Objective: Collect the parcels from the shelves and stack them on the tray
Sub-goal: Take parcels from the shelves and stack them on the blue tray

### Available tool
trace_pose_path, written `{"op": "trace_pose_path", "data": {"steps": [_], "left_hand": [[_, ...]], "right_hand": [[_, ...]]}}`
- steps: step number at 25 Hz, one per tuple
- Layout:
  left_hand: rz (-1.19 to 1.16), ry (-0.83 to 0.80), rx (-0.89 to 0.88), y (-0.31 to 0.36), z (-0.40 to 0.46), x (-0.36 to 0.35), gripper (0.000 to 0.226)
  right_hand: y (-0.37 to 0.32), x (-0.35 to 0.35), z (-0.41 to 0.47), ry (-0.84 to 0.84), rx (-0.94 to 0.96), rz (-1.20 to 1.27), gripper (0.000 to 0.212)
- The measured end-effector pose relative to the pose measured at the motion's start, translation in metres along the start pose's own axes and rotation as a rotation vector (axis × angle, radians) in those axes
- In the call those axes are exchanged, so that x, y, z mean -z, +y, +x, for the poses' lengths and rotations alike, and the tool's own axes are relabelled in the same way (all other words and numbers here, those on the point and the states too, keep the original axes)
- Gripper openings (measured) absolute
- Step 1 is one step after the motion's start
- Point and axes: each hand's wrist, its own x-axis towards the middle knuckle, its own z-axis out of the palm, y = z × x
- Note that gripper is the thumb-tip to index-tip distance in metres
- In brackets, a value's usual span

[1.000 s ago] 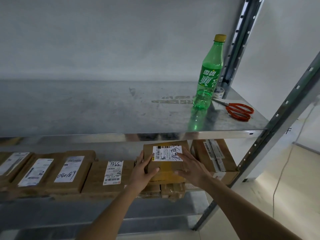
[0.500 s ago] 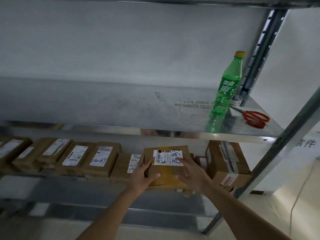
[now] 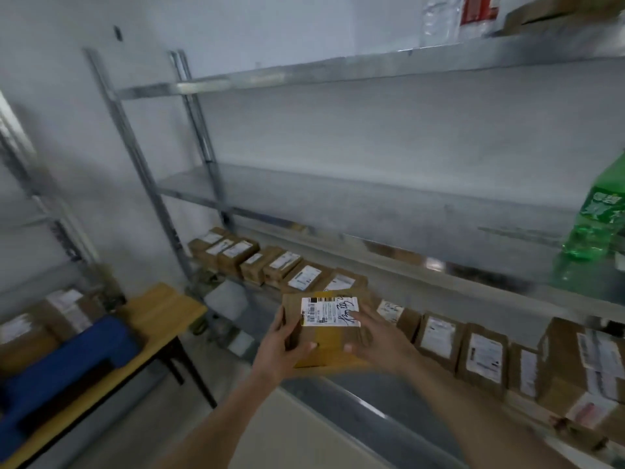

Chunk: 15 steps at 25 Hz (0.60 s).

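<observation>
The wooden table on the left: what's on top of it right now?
On the wooden table sits a blue tray-like object, and labelled cardboard boxes show behind it. Whether those rest on the table is unclear; the tray's inside is not visible.

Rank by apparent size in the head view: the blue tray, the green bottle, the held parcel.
1. Blue tray, largest, though cut off by the frame edge.
2 and 3. Held parcel and green bottle look alike; the bottle is partly out of frame, so unranked.
</observation>
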Motion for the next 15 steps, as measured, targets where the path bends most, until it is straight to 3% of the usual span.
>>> {"op": "trace_pose_path", "data": {"steps": [10, 15], "left_hand": [[0.031, 0.371, 0.198, -0.082, -0.124, 0.214, 0.077], [0.022, 0.510, 0.264, -0.147, -0.172, 0.301, 0.078]], "right_hand": [[-0.250, -0.069, 0.048, -0.116, 0.375, -0.105, 0.084], [-0.363, -0.129, 0.072, -0.209, 0.460, -0.124, 0.082]]}}
